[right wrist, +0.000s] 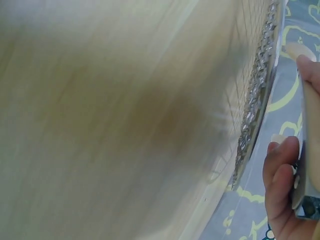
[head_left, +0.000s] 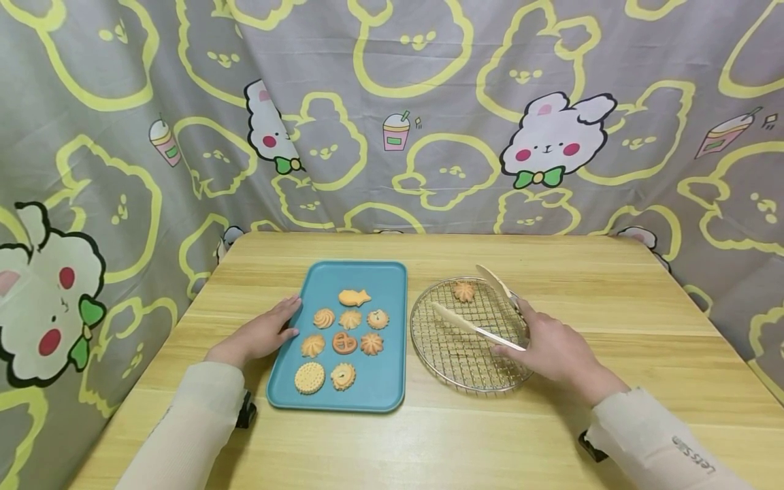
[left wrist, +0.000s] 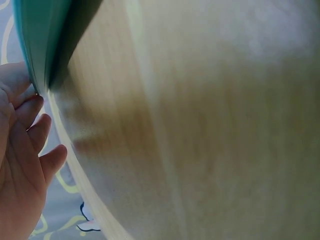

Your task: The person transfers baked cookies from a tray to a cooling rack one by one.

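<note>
My right hand grips a pair of tongs over the round wire rack, the two pale-tipped arms spread wide. The tongs' metal hinge end shows at my palm in the right wrist view. One flower-shaped cookie lies near the rack's far edge, between the tong arms. My left hand touches the left rim of a blue tray with its fingers extended. On the tray are several cookies, among them a fish-shaped cookie, a pretzel-shaped cookie and a round dotted cookie.
Tray and rack stand side by side on a wooden table, a narrow strip of wood between them. A grey curtain with yellow outlines and rabbit prints hangs behind the table and along its sides.
</note>
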